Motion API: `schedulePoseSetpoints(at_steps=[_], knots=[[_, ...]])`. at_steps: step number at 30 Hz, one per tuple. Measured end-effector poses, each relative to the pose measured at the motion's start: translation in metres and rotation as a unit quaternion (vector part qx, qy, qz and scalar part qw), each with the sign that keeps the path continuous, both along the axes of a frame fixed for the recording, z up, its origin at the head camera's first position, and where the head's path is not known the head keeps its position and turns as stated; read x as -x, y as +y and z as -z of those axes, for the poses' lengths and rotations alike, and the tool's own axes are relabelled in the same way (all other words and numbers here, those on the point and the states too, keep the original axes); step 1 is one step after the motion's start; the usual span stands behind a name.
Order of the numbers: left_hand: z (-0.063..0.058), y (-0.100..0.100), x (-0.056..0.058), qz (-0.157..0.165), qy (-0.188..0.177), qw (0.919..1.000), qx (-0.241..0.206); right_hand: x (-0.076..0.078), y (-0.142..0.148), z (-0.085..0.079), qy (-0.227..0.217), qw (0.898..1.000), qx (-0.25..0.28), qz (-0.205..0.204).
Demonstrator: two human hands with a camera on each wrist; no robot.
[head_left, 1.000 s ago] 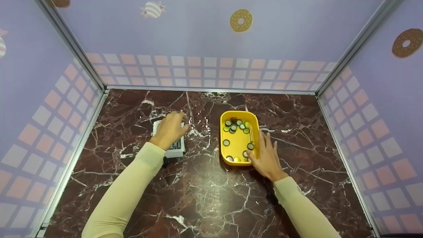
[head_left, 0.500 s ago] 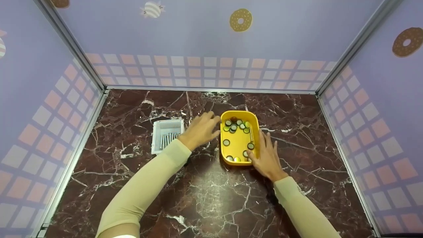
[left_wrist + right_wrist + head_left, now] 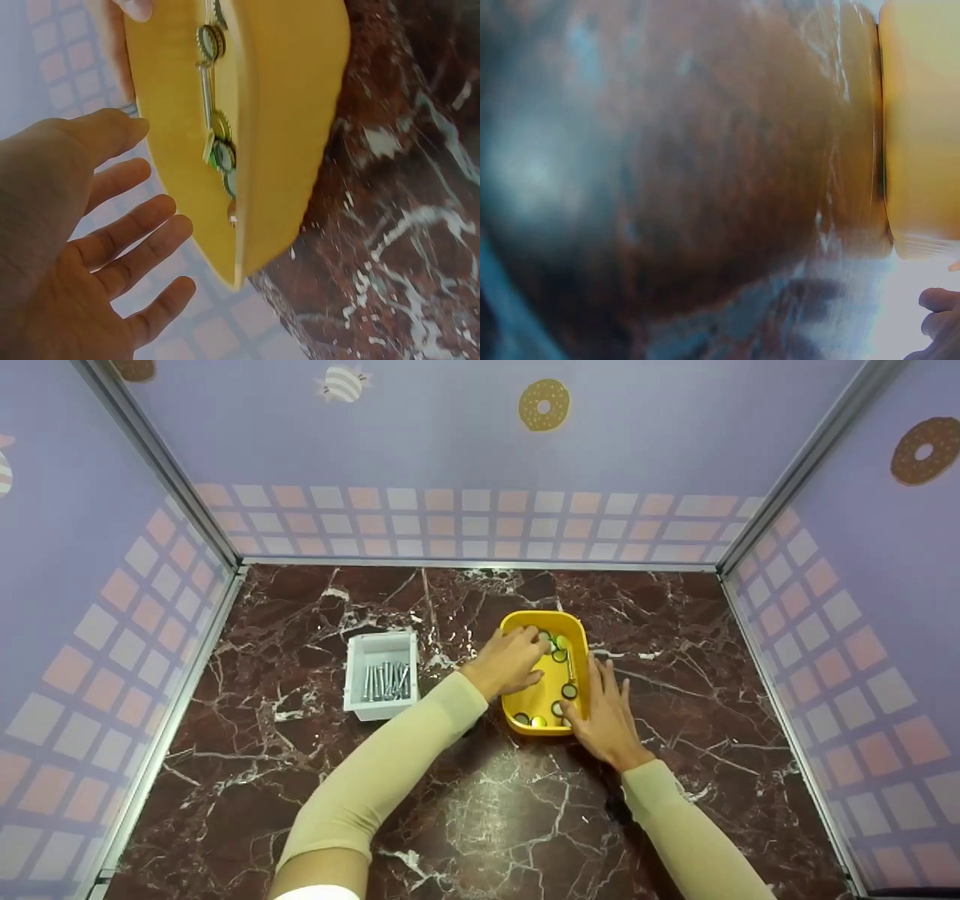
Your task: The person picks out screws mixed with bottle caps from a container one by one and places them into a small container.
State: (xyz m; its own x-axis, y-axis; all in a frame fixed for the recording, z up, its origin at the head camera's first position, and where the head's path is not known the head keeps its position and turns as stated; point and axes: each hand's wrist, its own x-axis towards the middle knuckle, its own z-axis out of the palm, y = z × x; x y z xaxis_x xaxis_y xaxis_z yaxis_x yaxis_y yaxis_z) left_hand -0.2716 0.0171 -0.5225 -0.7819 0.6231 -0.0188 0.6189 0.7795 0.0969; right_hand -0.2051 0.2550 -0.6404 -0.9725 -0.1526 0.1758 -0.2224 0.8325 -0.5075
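A yellow bin (image 3: 546,619) holds several bottle caps (image 3: 569,691) and one slim metal bolt (image 3: 207,94) along its right wall. My left hand (image 3: 510,661) reaches over the bin's left rim, above the caps at its far left. In the left wrist view its fingers are spread and loosely bent, with nothing between them. My right hand (image 3: 609,721) holds the bin's right wall, thumb over the rim and fingers along the outside. To the left, a white bin (image 3: 381,640) contains several metal bolts (image 3: 386,681).
Both bins stand on a dark red marbled tabletop (image 3: 465,810), a strip of which lies between them. Purple panels (image 3: 450,435) with metal edge strips enclose the back and both sides.
My left hand has moved right, from above the white bin to over the yellow bin, uncovering the bolts. The right hand has stayed at the yellow bin's wall.
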Motion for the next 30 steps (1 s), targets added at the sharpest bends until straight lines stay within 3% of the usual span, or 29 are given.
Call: schedulePoseSetpoints(at_steps=[10,18,21,23,26,30], knots=[[0.017,0.043,0.006,0.004,-0.032,0.9974,0.064,0.001,-0.002,0.000,0.001,1.000,-0.007,0.003],[0.007,0.064,0.002,0.021,-0.041,0.9936,0.103,0.001,-0.002,0.000,0.000,1.000,-0.005,0.006],[0.010,0.070,0.004,0.017,-0.035,0.9903,0.133,0.000,-0.002,-0.001,-0.003,1.000,-0.002,0.006],[0.019,0.075,0.008,0.009,-0.030,0.9873,0.156,-0.001,-0.002,-0.001,-0.007,1.000,-0.002,0.006],[0.048,0.084,0.024,-0.001,-0.006,0.9859,0.167,-0.001,-0.001,-0.001,-0.010,1.000,-0.002,0.006],[0.078,0.094,0.042,-0.007,-0.008,0.9843,0.176,-0.001,-0.001,-0.001,-0.014,1.000,-0.004,0.006]])
